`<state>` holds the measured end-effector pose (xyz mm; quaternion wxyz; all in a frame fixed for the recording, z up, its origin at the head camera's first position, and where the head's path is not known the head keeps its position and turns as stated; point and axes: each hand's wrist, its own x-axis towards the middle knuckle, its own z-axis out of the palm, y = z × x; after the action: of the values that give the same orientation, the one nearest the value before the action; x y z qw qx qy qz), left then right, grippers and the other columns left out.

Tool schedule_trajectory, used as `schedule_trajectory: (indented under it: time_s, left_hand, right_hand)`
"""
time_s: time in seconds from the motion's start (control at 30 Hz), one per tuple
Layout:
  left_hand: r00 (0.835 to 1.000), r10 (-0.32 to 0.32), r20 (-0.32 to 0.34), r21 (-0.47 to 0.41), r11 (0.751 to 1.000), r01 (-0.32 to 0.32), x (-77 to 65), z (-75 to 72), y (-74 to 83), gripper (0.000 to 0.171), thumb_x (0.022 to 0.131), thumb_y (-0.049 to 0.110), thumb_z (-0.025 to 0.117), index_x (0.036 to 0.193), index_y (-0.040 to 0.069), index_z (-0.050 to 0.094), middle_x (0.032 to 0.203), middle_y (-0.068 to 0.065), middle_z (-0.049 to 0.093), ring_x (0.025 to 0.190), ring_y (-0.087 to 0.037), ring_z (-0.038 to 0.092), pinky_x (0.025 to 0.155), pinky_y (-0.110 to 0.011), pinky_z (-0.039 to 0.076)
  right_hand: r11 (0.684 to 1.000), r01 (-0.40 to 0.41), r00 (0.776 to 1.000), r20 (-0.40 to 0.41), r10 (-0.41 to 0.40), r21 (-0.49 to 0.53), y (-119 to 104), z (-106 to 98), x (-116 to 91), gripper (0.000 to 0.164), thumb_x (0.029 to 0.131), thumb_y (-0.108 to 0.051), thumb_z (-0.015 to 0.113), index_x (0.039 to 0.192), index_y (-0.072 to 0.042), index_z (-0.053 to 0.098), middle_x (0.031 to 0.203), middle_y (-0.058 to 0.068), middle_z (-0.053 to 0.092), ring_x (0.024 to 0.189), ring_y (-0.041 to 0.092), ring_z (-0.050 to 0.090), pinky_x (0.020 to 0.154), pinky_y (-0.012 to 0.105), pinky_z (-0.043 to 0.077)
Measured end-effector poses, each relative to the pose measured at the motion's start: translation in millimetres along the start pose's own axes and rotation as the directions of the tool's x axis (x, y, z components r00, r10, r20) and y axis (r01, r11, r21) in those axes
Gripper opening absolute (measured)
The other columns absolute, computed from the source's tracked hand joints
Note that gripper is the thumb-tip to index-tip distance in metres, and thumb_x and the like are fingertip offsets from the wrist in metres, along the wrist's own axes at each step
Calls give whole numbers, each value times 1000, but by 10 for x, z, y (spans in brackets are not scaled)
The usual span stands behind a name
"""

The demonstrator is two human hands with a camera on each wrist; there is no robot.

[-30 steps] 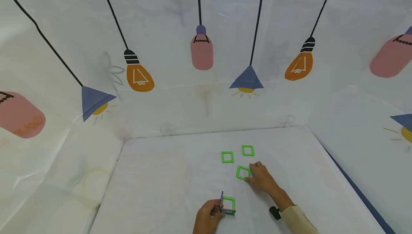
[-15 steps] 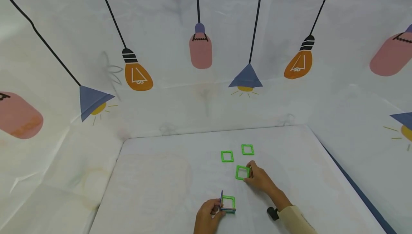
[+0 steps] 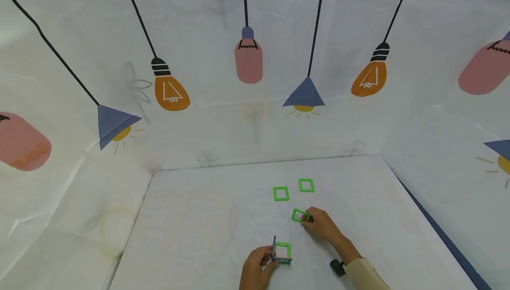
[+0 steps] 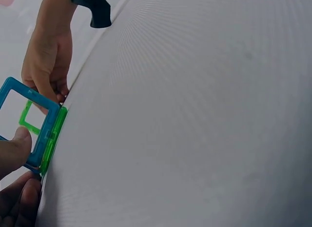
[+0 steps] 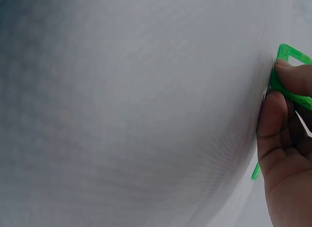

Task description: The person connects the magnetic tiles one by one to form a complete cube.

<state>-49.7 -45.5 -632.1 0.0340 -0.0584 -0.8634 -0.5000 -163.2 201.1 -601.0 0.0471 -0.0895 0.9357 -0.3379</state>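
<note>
Right hand pinches a hollow, bright-green square frame.

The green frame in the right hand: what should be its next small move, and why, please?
Probably carry the held green frame toward the left hand, since the right hand pinches it, while the left hand holds an upright blue frame beside a flat green frame on the table.

The right hand draws its fingertips together, pinching the green square, now more tilted, toward the table's right edge
</note>
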Motion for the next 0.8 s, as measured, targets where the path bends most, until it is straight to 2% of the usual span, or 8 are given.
schedule_trajectory:
  time_s: [0.13,0.37,0.57,0.8]
  left_hand:
    - [1000,-21,6,-2,1000,21,-4,1,10,25,80,20,83,102,17,71,93,13,69,79,6,52,69,-18,52]
    - [1000,0,5,8,1000,0,-15,-14,5,26,81,22,82,103,15,71,94,11,70,79,5,53,69,-18,52]
    - [1000,29,-3,16,999,-29,-7,-26,7,25,80,22,83,102,16,72,95,8,70,79,4,53,68,-19,52]
    - [999,33,-9,46,998,-33,-5,-18,7,23,80,24,83,100,19,73,101,7,72,80,6,51,69,-18,51]
  right_hand:
    - [999,34,999,-18,-34,-5,13,16,-5,13,84,-7,77,81,-14,67,74,-8,55,67,6,45,60,20,41]
    - [997,79,996,-28,-80,-8,-38,48,-77,14,83,-6,78,81,-14,66,75,-8,55,67,3,46,59,19,43]
    - [994,110,994,11,-110,15,-147,56,-163,14,84,-8,78,83,-17,66,78,-10,57,69,0,48,61,19,46]
    - [990,128,989,66,-132,54,-272,94,-244,13,84,-11,78,85,-18,68,80,-11,60,69,-2,48,61,19,46]
